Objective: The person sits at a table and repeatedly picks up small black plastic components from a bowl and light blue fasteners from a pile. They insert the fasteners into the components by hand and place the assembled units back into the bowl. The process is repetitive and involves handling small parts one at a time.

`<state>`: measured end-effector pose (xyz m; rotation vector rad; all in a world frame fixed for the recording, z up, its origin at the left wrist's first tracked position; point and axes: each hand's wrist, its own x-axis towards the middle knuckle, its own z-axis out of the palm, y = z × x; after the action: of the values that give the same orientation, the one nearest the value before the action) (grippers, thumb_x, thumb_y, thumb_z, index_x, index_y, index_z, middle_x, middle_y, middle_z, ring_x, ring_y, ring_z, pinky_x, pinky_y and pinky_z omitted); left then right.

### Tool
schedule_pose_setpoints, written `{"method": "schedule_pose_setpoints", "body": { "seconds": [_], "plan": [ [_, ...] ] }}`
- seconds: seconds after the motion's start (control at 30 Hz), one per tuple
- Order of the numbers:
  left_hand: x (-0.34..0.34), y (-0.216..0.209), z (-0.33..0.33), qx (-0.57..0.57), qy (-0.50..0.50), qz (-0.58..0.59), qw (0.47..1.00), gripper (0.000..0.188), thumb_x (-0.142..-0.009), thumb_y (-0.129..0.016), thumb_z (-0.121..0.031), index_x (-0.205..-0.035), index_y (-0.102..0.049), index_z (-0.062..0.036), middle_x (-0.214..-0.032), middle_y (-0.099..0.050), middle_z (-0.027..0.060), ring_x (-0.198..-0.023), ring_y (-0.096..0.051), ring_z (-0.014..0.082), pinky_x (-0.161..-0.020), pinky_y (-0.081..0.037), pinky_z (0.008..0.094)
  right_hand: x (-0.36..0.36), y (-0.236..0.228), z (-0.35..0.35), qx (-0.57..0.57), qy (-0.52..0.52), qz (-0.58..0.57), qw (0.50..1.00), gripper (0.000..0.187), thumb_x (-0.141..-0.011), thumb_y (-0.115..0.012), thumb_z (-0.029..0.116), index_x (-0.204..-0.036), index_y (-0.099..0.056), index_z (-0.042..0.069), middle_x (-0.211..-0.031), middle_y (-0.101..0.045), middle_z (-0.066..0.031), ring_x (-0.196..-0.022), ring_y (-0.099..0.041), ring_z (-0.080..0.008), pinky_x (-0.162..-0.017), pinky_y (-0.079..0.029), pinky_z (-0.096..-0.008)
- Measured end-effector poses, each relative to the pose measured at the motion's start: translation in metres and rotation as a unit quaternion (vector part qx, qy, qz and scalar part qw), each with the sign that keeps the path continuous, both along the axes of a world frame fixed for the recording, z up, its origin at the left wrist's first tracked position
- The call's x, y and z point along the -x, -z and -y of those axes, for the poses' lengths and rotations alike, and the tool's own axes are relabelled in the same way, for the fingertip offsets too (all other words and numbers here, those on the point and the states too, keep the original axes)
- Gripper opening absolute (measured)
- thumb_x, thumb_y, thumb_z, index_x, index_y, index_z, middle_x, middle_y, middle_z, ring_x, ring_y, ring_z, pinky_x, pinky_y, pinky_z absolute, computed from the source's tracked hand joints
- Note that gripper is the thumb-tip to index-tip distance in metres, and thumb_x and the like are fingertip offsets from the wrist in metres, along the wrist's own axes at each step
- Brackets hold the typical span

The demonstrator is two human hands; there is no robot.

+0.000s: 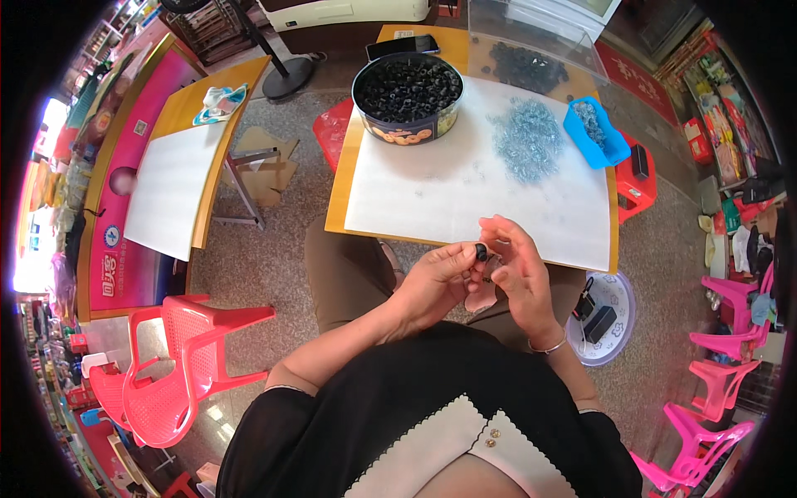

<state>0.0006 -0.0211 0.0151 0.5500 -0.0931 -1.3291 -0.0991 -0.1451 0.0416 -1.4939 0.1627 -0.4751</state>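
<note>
My left hand (438, 278) pinches a small black round part (481, 251) between thumb and fingertips, just past the table's near edge. Beside it, my right hand (521, 274) has its fingers curved and apart, close to the part; whether its fingertips hold anything tiny does not show. On the white-covered table (398, 207) stands a round tub (442, 126) full of small black parts (407, 87). To its right lies a loose heap of small clear bluish pieces (529, 139). A blue plastic basket (610, 151) at the table's right edge holds more such pieces.
A phone (402, 47) lies behind the tub. More black parts (527, 68) are spread by a clear plastic box at the back right. A red stool (638, 178) and a patterned basin (618, 332) stand right. Pink chairs (187, 365) and a second table (178, 183) are left.
</note>
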Motion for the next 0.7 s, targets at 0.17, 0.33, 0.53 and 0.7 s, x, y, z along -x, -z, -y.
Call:
{"method": "schedule_pose_setpoints", "body": {
  "seconds": [0.17,0.33,0.53,0.7],
  "plan": [
    [0.001,0.012,0.004,-0.041,-0.014,0.024,0.999,0.023,-0.093,-0.054,-0.024,-0.104,-0.058,-0.0048,-0.087,-0.056,-0.0002,-0.075,-0.049,0.0077,-0.068,-0.041,0.0229,-0.003,0.004,0.009,0.312,0.047,-0.046,0.948,0.03,-0.076,-0.063,0.003,-0.106,-0.059,0.004,-0.106,-0.055,-0.0102,-0.098,-0.05,-0.0249,-0.082,-0.044,-0.0332],
    [-0.008,0.012,0.01,-0.089,0.013,0.072,0.993,0.036,-0.094,-0.052,-0.032,-0.116,-0.053,-0.0041,-0.094,-0.056,-0.0019,-0.078,-0.048,0.0082,-0.069,-0.037,0.024,-0.02,0.004,0.046,0.197,0.069,-0.073,0.975,0.018,-0.08,-0.058,0.0,-0.098,-0.06,0.0,-0.097,-0.056,-0.0065,-0.09,-0.055,-0.0149,-0.081,-0.045,-0.0272],
    [-0.018,0.018,0.006,-0.099,0.021,0.059,0.993,0.032,-0.093,-0.055,-0.024,-0.116,-0.054,-0.0013,-0.091,-0.057,0.0006,-0.075,-0.05,0.0084,-0.067,-0.041,0.0229,-0.125,-0.021,0.196,0.349,0.256,-0.044,0.9,0.022,-0.082,-0.06,0.012,-0.101,-0.063,0.002,-0.088,-0.066,-0.0103,-0.084,-0.061,-0.0169,-0.075,-0.047,-0.0269],
    [-0.027,0.016,0.002,-0.136,-0.003,0.055,0.989,0.027,-0.091,-0.056,-0.022,-0.109,-0.055,-0.0017,-0.083,-0.056,0.0002,-0.07,-0.048,0.0104,-0.063,-0.039,0.0233,-0.21,-0.027,0.312,0.466,0.326,-0.131,0.812,0.027,-0.078,-0.062,0.017,-0.104,-0.066,0.011,-0.097,-0.066,-0.0148,-0.089,-0.062,-0.0305,-0.08,-0.047,-0.0384]
  ]
}}
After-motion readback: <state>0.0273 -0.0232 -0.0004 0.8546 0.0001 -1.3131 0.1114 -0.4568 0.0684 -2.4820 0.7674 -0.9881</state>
